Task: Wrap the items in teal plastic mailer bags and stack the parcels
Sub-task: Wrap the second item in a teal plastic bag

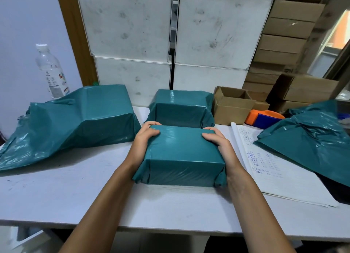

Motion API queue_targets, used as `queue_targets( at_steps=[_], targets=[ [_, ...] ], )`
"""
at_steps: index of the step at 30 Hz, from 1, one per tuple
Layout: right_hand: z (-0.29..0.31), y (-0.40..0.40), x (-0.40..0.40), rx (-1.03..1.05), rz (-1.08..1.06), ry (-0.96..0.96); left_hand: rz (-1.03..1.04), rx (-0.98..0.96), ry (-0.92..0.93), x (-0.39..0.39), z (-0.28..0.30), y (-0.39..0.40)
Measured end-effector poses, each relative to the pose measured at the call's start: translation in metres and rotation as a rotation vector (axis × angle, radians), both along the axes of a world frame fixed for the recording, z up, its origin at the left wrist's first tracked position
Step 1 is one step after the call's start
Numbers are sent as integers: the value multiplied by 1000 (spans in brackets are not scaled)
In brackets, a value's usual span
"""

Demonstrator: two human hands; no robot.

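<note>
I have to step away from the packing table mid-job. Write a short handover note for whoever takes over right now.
Left hand and right hand: both grip the sides of the wrapped teal parcel at the table centre.
Done: that parcel and a second wrapped parcel right behind it.
Left: stack the held one; the large bagged box on the left sits loosely covered, mouth open; spare mailer bags lie right, beside the tape dispenser.

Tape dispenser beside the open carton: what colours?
Orange and blue tape dispenser, seen in the head view.
</note>
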State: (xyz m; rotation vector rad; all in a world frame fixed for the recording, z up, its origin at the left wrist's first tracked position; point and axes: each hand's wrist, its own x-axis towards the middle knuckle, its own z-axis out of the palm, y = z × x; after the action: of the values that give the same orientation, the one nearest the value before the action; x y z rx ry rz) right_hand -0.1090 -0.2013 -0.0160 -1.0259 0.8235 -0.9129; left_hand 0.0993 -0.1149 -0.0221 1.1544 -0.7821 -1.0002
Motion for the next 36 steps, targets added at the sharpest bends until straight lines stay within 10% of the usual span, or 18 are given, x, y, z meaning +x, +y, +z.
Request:
queue_targets(
  at_steps=[24, 36],
  targets=[
    [-20, 6, -4, 38, -39, -113, 7, 39, 368, -10, -4, 6],
    [14, 14, -24, -155, -2, 236, 5, 91, -7, 6, 17, 22]
  ],
)
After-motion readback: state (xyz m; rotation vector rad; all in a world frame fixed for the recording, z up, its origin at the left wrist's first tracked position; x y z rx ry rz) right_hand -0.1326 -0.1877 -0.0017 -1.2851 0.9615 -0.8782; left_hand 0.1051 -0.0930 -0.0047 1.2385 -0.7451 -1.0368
